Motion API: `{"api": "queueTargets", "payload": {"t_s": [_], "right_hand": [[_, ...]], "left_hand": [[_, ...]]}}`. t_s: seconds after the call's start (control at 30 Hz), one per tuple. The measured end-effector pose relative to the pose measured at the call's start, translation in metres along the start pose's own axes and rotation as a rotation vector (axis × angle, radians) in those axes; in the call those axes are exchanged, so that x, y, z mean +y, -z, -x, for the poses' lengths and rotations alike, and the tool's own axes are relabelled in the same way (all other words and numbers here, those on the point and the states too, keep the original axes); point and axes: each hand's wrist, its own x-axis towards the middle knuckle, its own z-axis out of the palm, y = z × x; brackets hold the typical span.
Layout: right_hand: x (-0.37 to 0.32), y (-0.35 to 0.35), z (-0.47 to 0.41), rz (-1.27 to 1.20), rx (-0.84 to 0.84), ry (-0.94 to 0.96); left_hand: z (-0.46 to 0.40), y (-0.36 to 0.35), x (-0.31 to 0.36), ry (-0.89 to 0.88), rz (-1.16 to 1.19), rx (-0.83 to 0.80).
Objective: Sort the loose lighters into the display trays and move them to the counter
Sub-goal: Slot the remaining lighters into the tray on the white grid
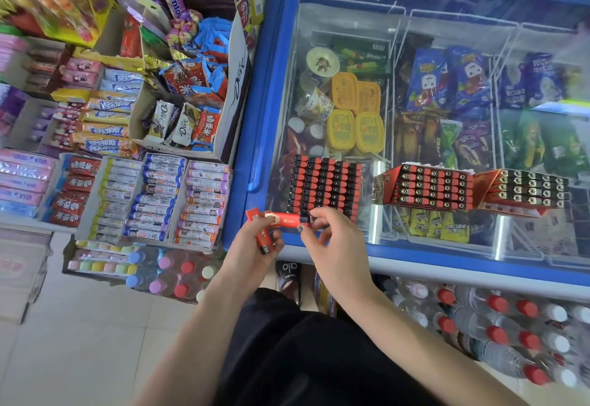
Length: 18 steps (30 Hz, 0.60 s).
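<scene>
A display tray (324,183) packed with rows of red lighters with black caps lies on the glass lid of the freezer (447,38). My left hand (255,250) grips a few loose red lighters (263,238) at the freezer's front left corner. My right hand (332,236) pinches one red lighter (285,218) by its black end, lying sideways at the tray's near edge. Two more filled trays stand further right on the lid, one (429,187) beside the other (526,191).
The blue-framed freezer holds ice creams under sliding glass. Shelves of candy and chocolate boxes (178,102) fill the left. Packs of bottled water (498,332) stand on the floor under the freezer's front and at lower left (172,274). Pale floor tiles lie at lower left.
</scene>
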Motion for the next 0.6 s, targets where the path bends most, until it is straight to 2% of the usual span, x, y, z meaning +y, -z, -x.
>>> {"api": "queueTargets", "payload": {"t_s": [0.2, 0.4, 0.6], "right_hand": [[-0.002, 0.001, 0.000, -0.007, 0.009, 0.042], [0.008, 0.006, -0.008, 0.333, -0.005, 0.389], [0.020, -0.002, -0.020, 0.510, -0.024, 0.538]], "left_hand": [[0.003, -0.002, -0.002, -0.015, -0.102, -0.046], [-0.011, 0.006, -0.002, -0.035, -0.229, 0.103], [-0.007, 0.001, 0.001, -0.042, -0.413, 0.124]]}}
